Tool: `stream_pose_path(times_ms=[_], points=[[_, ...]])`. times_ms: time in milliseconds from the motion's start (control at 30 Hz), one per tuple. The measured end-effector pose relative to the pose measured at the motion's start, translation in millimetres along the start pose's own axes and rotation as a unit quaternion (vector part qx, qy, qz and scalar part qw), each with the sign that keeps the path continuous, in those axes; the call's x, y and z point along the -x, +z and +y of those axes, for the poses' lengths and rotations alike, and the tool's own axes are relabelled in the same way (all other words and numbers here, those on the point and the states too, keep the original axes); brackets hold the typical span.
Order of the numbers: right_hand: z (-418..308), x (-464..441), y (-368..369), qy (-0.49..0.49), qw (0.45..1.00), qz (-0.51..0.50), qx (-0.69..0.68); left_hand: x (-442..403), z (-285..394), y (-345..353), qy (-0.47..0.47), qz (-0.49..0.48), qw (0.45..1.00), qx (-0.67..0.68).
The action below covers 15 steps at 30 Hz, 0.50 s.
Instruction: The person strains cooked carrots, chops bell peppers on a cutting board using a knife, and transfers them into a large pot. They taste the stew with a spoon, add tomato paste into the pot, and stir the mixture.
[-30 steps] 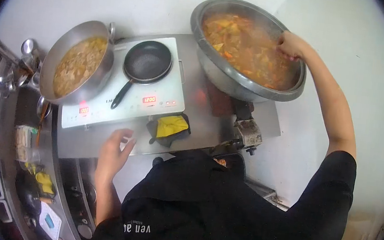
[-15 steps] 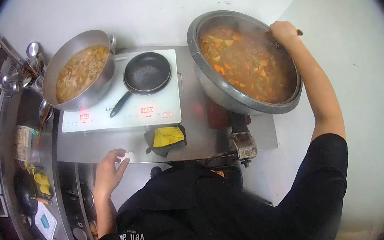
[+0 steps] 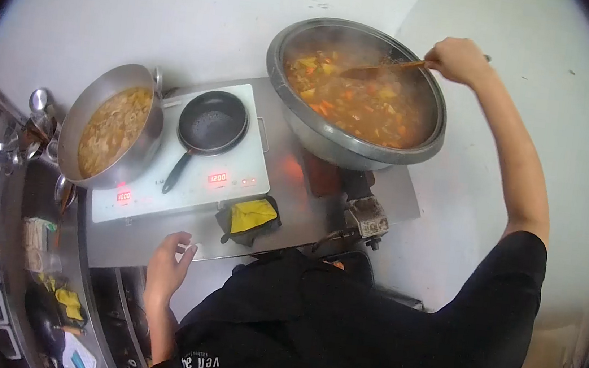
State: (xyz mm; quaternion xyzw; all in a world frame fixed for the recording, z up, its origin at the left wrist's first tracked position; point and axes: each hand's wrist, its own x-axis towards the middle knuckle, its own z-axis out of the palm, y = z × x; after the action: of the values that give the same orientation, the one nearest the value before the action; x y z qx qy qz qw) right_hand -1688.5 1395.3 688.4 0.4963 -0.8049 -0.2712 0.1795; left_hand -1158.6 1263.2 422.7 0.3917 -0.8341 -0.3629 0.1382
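My right hand (image 3: 461, 60) is closed around the handle of a long wooden spatula (image 3: 388, 67). Its blade dips into a thick reddish stew (image 3: 361, 104) with orange and yellow chunks, inside a big grey pot (image 3: 281, 88). Steam blurs part of the surface. Near the counter's front edge, my left hand (image 3: 169, 264) has curled fingers, with a small white thing (image 3: 198, 250) by the thumb and fingertips; its kind is unclear. Beyond that hand lies a yellow and black cloth (image 3: 253, 217).
A white double induction cooker (image 3: 154, 204) carries a small black frying pan (image 3: 213, 122) and a wide metal pot (image 3: 76, 123) of brothy food. A stove knob box (image 3: 367, 218) juts out below the big pot. Shelves with ladles (image 3: 40, 100) and utensils stand at left.
My right hand has moved right and outward from the pot's rim, bringing the spatula's shaft and blade into sight across the stew. The view has shifted slightly; my left hand stays near the counter edge.
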Motion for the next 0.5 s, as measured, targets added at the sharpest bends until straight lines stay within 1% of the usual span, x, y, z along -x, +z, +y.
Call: stream_pose_path(times_ms=[67, 133, 200, 233, 300, 333, 400, 433, 500], points=[[20, 31, -26, 0.013, 1.0, 0.005, -0.018, -6, 0, -4, 0.01, -0.003, 1.0, -0.004], [25, 54, -49, 0.024, 0.999, 0.01, -0.034, -12, -1, -5, 0.018, -0.006, 1.0, -0.007], [18, 68, -66, 0.058, 0.993, -0.082, 0.063, -20, -3, -4, 0.03, -0.01, 0.999, -0.007], [20, 69, -56, 0.063, 0.992, -0.086, 0.064, -22, -3, -1, 0.035, -0.015, 0.999, -0.006], [20, 65, -19, 0.012, 0.989, -0.063, 0.136, -27, -3, 4, 0.054, -0.024, 0.998, -0.002], [10, 63, -13, 0.007, 0.984, -0.113, 0.137, -27, -4, 7, 0.056, -0.026, 0.998, 0.0], [-10, 68, -9, -0.017, 0.983, -0.154, 0.096, -27, -4, 11, 0.094, -0.03, 0.995, 0.002], [-15, 69, -4, -0.017, 0.983, -0.153, 0.097, -27, -4, 10, 0.093, -0.028, 0.995, 0.003], [-22, 74, 5, -0.042, 0.979, -0.199, 0.032, -25, -3, 9, 0.053, -0.05, 0.997, 0.005]])
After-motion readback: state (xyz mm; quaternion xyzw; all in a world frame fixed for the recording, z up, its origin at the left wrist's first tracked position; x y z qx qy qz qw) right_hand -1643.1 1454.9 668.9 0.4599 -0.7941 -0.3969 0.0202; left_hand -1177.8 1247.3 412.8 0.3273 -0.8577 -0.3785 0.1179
